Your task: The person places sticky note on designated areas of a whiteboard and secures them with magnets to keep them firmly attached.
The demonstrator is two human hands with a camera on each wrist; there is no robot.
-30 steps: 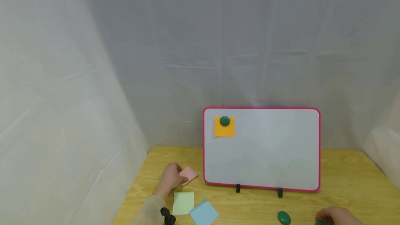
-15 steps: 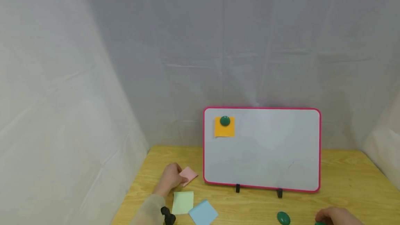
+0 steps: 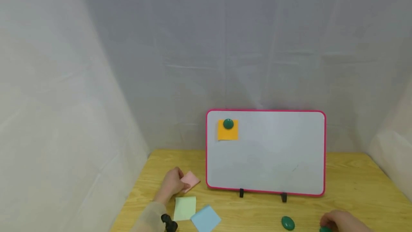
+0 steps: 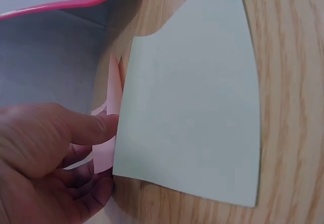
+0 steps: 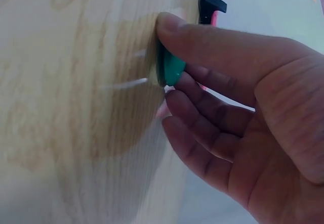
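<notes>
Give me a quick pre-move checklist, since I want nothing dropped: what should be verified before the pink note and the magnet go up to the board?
1. Left hand pinches the pink note: ok.
2. Right hand grips a green magnet: ok.
3. Whiteboard upright on its feet: ok.
4. Free board space beside the orange note: ok.
5. Pink note lifted clear of the table: cannot tell.

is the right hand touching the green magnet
Touching. The right wrist view shows the right hand pinching the green magnet between thumb and fingers against the table.
</notes>
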